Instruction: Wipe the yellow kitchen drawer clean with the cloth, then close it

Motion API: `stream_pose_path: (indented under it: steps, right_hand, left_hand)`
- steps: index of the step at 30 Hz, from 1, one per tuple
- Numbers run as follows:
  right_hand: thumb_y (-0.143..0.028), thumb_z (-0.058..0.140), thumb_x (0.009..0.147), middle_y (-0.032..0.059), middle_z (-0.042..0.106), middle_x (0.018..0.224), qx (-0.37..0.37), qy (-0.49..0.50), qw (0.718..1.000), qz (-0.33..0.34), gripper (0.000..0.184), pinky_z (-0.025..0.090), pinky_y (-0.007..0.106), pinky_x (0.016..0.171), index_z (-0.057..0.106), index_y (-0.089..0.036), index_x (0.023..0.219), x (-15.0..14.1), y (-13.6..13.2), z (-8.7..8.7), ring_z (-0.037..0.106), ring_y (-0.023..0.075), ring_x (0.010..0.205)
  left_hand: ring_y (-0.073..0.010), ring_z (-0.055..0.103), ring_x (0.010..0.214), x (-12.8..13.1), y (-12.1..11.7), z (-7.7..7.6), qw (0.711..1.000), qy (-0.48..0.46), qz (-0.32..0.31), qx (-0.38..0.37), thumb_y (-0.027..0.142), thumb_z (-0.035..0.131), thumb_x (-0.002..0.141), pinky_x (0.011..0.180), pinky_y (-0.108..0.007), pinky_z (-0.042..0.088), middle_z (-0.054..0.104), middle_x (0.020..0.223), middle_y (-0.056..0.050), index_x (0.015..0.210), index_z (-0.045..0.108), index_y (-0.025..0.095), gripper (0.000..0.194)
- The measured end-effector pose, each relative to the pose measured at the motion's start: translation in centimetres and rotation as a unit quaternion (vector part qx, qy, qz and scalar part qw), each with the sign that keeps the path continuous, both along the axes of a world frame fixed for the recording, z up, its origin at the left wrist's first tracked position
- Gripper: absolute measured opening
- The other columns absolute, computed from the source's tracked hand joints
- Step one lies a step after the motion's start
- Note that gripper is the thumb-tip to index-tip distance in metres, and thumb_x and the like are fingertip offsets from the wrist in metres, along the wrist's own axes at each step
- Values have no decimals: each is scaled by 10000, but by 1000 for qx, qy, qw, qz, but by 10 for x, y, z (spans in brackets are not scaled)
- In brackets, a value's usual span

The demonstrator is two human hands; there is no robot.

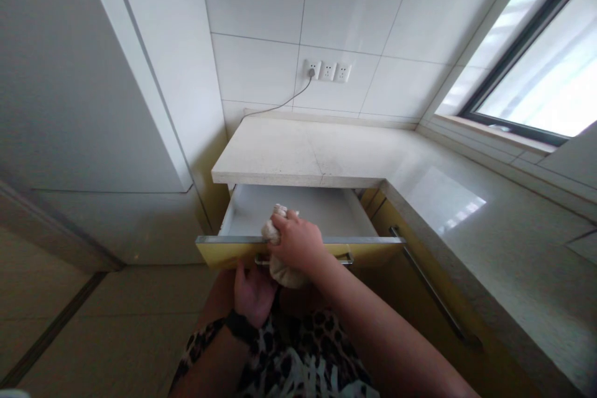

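Observation:
A yellow-fronted drawer (373, 249) with a pale interior is pulled out from under the countertop. Over the top edge of its front, my right hand (298, 239) grips a bunched, off-white cloth (288, 275). Part of the cloth sticks up inside the edge, and part hangs down the outer face across the metal handle (345, 259). My left hand (254, 293), with a black band on its wrist, is low by the left half of the drawer front. Its thumb points up near the lower edge; its other fingers are mostly hidden.
A light stone countertop (289, 146) turns along the right wall under a window (536, 62). A long metal handle (438, 292) projects from the cabinet at right. At left stands a tall white cabinet or appliance (107, 93). A cord (280, 104) runs to wall sockets (328, 71).

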State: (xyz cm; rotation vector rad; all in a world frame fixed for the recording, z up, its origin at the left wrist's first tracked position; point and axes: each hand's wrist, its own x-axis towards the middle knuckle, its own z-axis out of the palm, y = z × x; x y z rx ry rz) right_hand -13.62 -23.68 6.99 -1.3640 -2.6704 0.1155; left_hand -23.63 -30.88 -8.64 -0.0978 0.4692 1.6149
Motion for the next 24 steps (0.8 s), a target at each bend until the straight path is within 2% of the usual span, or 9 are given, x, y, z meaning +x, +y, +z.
stream_pose_path:
  steps: [4,9,11,13,15,17,20,24]
  right_hand:
    - [-483,595,871,85,629,1233,-4,-30,993,-110,425,473,355,816,607,-297,1253,74,16,-1,669,266,997]
    - [-502,558,897,119,598,1331,7,-45,967,-252,534,449,373,828,541,-283,1384,183,45,-7,661,289,1046]
    - [-498,543,909,130,590,1344,21,-38,955,-293,542,445,376,835,523,-268,1400,219,55,-10,642,297,1096]
    - [-501,536,916,138,600,1320,30,-29,950,-310,540,445,371,839,519,-242,1389,242,60,-12,633,298,1114]
    - [-513,519,923,140,612,1277,45,-33,947,-318,511,446,375,827,539,-229,1348,248,59,-11,636,301,1098]
    - [-522,498,932,139,616,1229,63,-49,944,-320,468,447,377,791,569,-230,1291,236,52,-10,650,299,1038]
    - [-493,492,940,121,616,1185,75,-58,949,-300,393,439,353,721,596,-247,1228,195,33,-9,664,271,932]
    - [-443,590,886,89,612,1190,73,-17,976,-206,358,443,320,714,601,-281,1204,124,6,-12,645,249,943]
  left_hand:
    - [-265,678,977,-3,-6,-7,1000,6,-28,-11,595,354,992,890,-447,529,716,1022,-122,887,706,168,564]
    - [-247,668,963,-4,-5,-9,999,24,-31,-23,603,373,979,831,-408,533,697,1120,-137,883,702,176,548]
    - [-243,666,956,-3,-4,-9,999,24,-27,-27,592,379,979,823,-401,533,695,1130,-137,883,699,176,534]
    - [-242,665,958,-3,-4,-9,999,25,-25,-27,581,384,981,821,-394,532,691,1143,-136,894,697,173,521]
    - [-240,664,952,-3,-4,-9,999,27,-25,-25,574,394,979,818,-388,532,691,1139,-133,899,696,171,509]
    - [-235,662,941,-4,-4,-10,999,30,-23,-23,566,401,978,817,-385,532,691,1134,-127,903,694,171,497]
    - [-231,663,935,-4,-4,-12,999,36,-22,-25,557,396,982,809,-382,530,690,1145,-122,909,692,173,490]
    - [-247,677,928,-4,-4,-11,998,42,-29,-36,553,372,987,777,-387,526,703,1128,-122,907,695,174,504]
